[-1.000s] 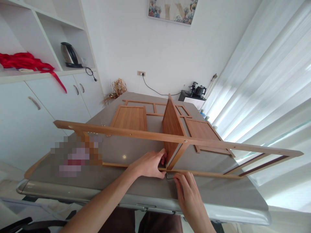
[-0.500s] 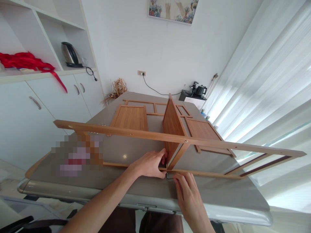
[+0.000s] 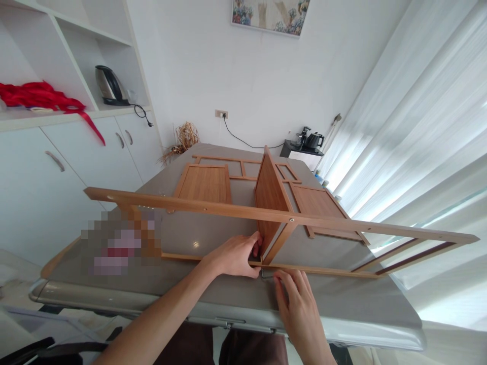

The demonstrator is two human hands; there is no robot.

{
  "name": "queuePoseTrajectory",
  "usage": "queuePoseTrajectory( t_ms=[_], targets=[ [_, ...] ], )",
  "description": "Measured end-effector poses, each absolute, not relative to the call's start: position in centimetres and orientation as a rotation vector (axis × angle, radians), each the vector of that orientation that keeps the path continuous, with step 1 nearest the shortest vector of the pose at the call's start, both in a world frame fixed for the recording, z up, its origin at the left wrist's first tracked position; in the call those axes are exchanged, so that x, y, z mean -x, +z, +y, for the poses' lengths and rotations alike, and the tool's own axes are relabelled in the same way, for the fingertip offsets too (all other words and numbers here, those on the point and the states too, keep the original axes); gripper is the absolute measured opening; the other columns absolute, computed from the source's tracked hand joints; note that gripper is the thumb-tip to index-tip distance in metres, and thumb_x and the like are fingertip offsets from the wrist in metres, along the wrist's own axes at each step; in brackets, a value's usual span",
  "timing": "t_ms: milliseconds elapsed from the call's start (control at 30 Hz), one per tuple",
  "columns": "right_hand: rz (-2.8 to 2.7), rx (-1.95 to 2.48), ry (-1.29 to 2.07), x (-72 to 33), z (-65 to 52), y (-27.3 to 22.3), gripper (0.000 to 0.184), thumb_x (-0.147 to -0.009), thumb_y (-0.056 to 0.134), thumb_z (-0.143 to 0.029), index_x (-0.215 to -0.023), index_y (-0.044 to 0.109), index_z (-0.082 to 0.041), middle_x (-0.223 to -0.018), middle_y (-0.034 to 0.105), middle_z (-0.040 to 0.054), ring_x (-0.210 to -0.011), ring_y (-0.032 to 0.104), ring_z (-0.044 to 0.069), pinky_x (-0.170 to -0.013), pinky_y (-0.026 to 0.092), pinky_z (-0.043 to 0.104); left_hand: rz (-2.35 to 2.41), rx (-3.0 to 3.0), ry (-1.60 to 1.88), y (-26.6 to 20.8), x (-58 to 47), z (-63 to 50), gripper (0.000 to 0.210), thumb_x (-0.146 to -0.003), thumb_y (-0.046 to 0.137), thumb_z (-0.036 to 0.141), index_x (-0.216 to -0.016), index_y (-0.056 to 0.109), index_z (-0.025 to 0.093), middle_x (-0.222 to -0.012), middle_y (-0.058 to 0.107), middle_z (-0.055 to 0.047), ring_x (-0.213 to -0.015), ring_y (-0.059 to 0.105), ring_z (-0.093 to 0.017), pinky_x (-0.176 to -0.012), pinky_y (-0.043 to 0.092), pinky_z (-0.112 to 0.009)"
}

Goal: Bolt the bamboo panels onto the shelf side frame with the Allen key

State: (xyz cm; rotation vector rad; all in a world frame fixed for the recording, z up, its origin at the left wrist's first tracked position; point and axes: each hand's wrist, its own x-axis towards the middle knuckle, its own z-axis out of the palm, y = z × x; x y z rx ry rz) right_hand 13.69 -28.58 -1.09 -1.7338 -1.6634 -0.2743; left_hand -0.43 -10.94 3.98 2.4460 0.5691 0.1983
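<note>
A wooden frame [image 3: 228, 211] stands on its side across the near part of the table, with a wooden shelf panel [image 3: 272, 187] joined upright at its middle and reaching away from me. My left hand [image 3: 238, 256] grips the lower rail and the panel's near bottom corner, thumb in front and fingers behind. Just right of it, my right hand [image 3: 294, 291] pinches the long arm of a small L-shaped hex key [image 3: 268, 276]. The key's short end meets the lower rail [image 3: 312, 270] below the panel joint. Whether it sits in a screw head is too small to make out.
Flat wooden panels lie farther back, one left [image 3: 203, 183] and one right [image 3: 323, 210], beside thinner slatted frames. A blurred patch covers something at the table's left. Beyond are a cabinet with an electric kettle [image 3: 109, 86], a small stand with a black pot [image 3: 315, 140], and white curtains [image 3: 429, 142].
My right hand has shifted very slightly right and the hex key's arm has turned a little. My left hand and the frame have stayed in place.
</note>
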Motion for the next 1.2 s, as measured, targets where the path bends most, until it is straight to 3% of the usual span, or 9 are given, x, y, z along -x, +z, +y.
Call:
queuePoseTrajectory(
  t_ms=[167, 333, 433, 1000, 1200],
  targets=[
    [-1.619, 1.814, -0.177, -14.2, -29.0, -1.8, 0.013, -0.101, 0.048, -0.02, -0.1, 0.061, -0.024, -0.103, 0.058, 0.0068, -0.092, 0.058, 0.02, -0.082, 0.05, 0.037, 0.574, -2.441, 0.196, 3.8, 0.4, -10.9, 0.042, -0.068, 0.073, 0.036, -0.096, 0.045, 0.024, -0.091, 0.068, 0.0, -0.077, 0.065, -0.021, -0.062, 0.04, -0.029],
    [-1.643, 1.809, -0.178, -14.5, -29.0, -2.2, 0.014, -0.1, 0.053, -0.024, -0.109, 0.064, -0.026, -0.104, 0.06, 0.006, -0.094, 0.059, 0.021, -0.082, 0.05, 0.038, 0.578, -2.439, 0.191, 3.9, 0.5, -11.0, 0.042, -0.068, 0.073, 0.036, -0.096, 0.045, 0.024, -0.091, 0.068, 0.0, -0.077, 0.065, -0.021, -0.062, 0.04, -0.029],
    [-1.652, 1.787, -0.143, -14.4, -28.7, -2.0, 0.016, -0.101, 0.051, -0.021, -0.104, 0.065, -0.026, -0.103, 0.06, 0.0052, -0.092, 0.06, 0.02, -0.082, 0.05, 0.036, 0.582, -2.439, 0.183, 4.1, 0.5, -11.0, 0.041, -0.069, 0.072, 0.037, -0.096, 0.044, 0.024, -0.092, 0.068, 0.0, -0.078, 0.065, -0.021, -0.062, 0.04, -0.029],
    [-1.668, 1.704, -0.023, -14.8, -28.4, -1.1, 0.016, -0.102, 0.047, -0.018, -0.098, 0.061, -0.025, -0.098, 0.061, 0.0036, -0.09, 0.059, 0.018, -0.08, 0.052, 0.032, 0.566, -2.428, 0.179, 4.2, 0.5, -10.9, 0.042, -0.068, 0.073, 0.036, -0.096, 0.044, 0.024, -0.095, 0.069, -0.001, -0.08, 0.066, -0.022, -0.062, 0.041, -0.029],
    [-1.704, 1.707, -0.095, -14.5, -28.9, -0.9, 0.017, -0.102, 0.047, -0.017, -0.105, 0.061, -0.025, -0.097, 0.059, 0.0047, -0.089, 0.059, 0.018, -0.077, 0.052, 0.031, 0.556, -2.429, 0.216, 4.0, 0.5, -10.9, 0.04, -0.068, 0.072, 0.035, -0.095, 0.044, 0.024, -0.091, 0.068, 0.0, -0.077, 0.065, -0.021, -0.062, 0.04, -0.029]
  ],
)
